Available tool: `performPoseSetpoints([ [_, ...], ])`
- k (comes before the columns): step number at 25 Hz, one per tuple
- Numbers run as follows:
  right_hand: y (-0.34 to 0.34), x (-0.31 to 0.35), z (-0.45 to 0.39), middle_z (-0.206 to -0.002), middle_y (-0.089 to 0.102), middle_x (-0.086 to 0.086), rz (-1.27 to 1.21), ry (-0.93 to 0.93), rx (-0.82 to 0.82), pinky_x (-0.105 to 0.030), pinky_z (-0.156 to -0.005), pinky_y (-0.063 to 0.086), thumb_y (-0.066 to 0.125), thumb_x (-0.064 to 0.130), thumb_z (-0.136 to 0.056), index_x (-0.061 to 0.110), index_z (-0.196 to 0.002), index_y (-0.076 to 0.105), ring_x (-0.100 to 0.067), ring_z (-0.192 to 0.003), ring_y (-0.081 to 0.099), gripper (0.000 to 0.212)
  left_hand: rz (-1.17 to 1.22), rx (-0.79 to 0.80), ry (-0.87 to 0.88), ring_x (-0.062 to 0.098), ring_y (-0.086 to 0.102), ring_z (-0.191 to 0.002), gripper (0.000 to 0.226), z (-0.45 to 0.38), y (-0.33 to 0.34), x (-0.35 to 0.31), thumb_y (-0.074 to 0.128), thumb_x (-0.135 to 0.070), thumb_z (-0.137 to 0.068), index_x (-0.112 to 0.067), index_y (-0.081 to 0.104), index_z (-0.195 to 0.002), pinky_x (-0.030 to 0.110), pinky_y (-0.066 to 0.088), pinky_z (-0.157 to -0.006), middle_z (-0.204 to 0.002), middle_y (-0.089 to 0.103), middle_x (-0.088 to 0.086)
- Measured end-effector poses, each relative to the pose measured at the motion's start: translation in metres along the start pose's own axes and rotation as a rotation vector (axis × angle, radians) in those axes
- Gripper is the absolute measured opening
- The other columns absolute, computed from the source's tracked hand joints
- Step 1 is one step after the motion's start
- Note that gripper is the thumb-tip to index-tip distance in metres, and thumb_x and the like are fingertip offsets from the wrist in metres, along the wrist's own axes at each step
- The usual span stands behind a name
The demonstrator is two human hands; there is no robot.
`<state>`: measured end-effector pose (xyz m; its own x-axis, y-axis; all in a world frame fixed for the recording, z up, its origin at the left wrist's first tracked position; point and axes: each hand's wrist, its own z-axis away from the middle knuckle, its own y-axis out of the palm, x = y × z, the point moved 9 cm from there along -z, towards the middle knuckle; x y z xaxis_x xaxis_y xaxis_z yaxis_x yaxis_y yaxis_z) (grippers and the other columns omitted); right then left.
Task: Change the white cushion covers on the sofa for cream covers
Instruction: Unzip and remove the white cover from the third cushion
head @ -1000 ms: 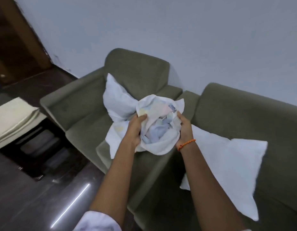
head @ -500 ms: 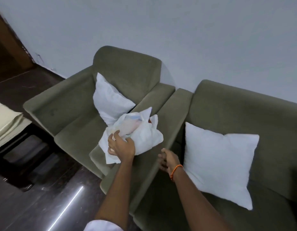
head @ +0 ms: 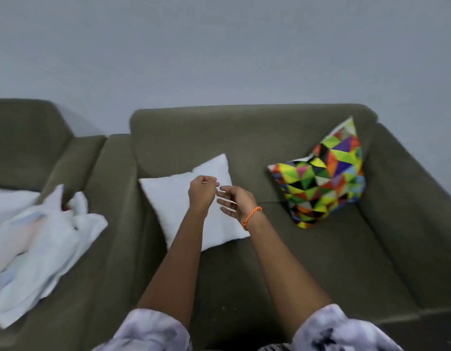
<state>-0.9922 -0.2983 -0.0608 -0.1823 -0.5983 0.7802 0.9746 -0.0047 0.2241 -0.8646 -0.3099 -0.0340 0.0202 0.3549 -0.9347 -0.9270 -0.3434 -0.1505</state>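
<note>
A white cushion leans against the back of the olive sofa, on its left seat. Both my hands hover just in front of it, close together. My left hand has its fingers curled in and holds nothing that I can see. My right hand, with an orange wrist band, has relaxed, spread fingers and is empty. A crumpled white cover lies on the armrest at the left, free of both hands. Another white cushion shows at the left edge on the armchair.
A cushion with a bright multicoloured triangle pattern leans in the sofa's right corner. An olive armchair stands to the left, its armrest against the sofa's. A plain grey wall runs behind both.
My left hand has let go of the crumpled white cover, which now lies on the armrest. Both hands moved right to the white cushion on the sofa, and the view swung right.
</note>
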Motion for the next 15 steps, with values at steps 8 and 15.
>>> performPoseSetpoints([
  [8,-0.29,0.062,-0.019,-0.081,0.063,0.007,-0.118,-0.002,-0.268,-0.022,-0.061,0.043,0.036,0.009,-0.096,0.016,-0.09,0.059,-0.008,-0.071,0.057,0.024,-0.214,0.231,-0.099,0.018,0.06,-0.062,0.019,0.027,0.257,0.031,0.047,-0.017,-0.09,-0.017,0.061,-0.076,0.023,0.046,-0.055,-0.081,0.068,0.004],
  [15,-0.453,0.107,-0.088,-0.073,0.061,0.0,0.099,0.069,-0.359,-0.023,-0.056,0.045,0.046,0.007,-0.092,0.011,-0.085,0.061,-0.012,-0.061,0.054,0.018,-0.238,0.183,-0.254,0.025,0.058,-0.093,0.021,0.019,0.372,0.047,0.049,-0.031,-0.092,-0.014,0.058,-0.101,0.03,0.047,-0.07,-0.102,0.059,0.006],
])
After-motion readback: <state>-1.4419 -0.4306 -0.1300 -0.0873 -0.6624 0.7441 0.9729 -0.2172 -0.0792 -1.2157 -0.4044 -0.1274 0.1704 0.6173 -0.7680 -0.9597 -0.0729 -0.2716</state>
